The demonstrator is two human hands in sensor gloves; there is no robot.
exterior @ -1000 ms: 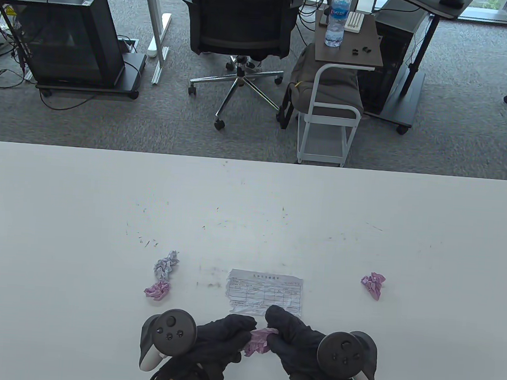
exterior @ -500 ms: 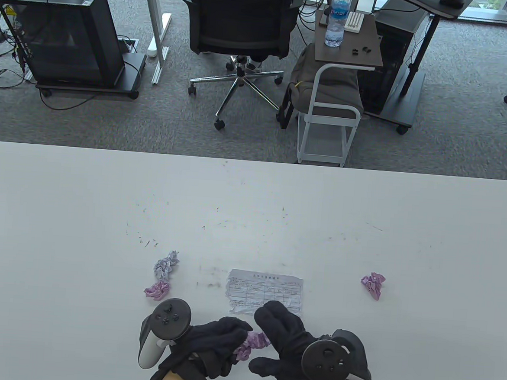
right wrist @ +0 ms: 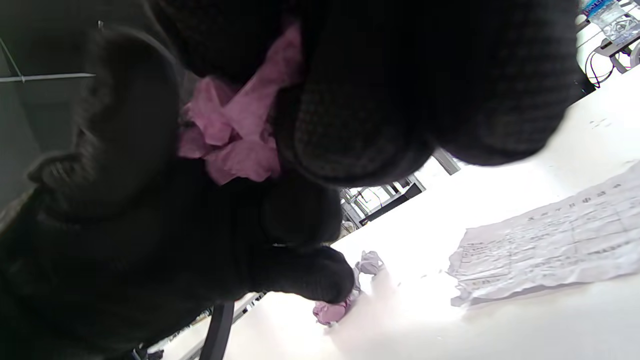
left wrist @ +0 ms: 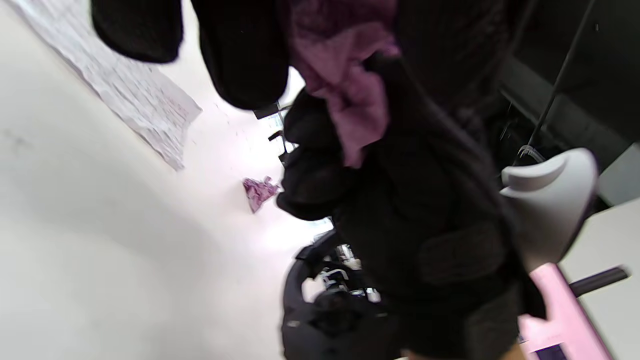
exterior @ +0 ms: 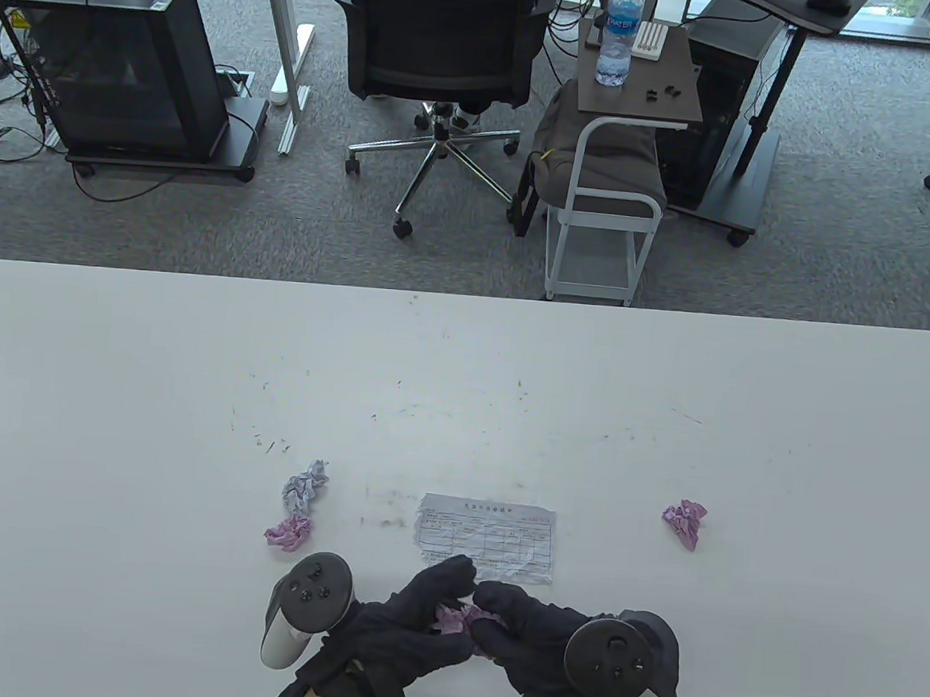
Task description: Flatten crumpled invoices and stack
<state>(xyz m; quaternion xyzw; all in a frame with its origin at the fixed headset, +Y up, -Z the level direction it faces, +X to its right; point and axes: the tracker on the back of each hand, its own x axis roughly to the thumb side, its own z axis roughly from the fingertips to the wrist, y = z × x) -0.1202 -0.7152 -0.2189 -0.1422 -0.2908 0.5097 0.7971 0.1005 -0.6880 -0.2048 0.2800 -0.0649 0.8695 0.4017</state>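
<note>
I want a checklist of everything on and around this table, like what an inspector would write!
Surface: white table, scuffed with small dark marks.
Job's things: flattened invoice lying flat; pink crumpled invoice held between both hands; three more balls: grey-white ball, pink ball, far pink ball.
Clutter: nothing seen.
Grippers: left hand and right hand both grip the pink paper.
Cables: on the floor beside the black cabinet.
Surroundings: office chair, side cart with water bottle.

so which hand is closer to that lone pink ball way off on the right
Right. The right hand sits left of and nearer the camera than the lone pink ball; the left hand is further left still, beyond the right one.
</note>
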